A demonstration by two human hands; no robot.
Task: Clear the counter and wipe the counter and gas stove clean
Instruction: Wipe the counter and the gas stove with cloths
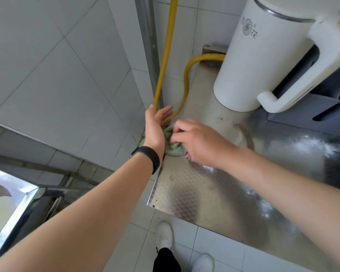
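The steel worktop [214, 193] fills the lower right of the frame, with a white jug [263, 61] at upper right. At centre, the left hand [155, 126], fingers spread, holds back the yellow hose [186, 79], apparently so the right hand [198, 142], fingers bunched on the green cloth [175, 151], can wipe the corner.

Both my bare forearms reach forward and converge ahead of me. My left hand [155, 126] stands on its edge, palm turned toward my right, fingers straight and held together, pointing away from me with the thumb uppermost. A dark band [147, 157] circles that wrist. My right hand [196, 140] comes in from the right, palm down, knuckles up, fingers curled and bunched, their tips close against my left palm. My right wrist is nearly straight, the forearm slanting back toward the lower right. My left forearm runs back toward the lower left.
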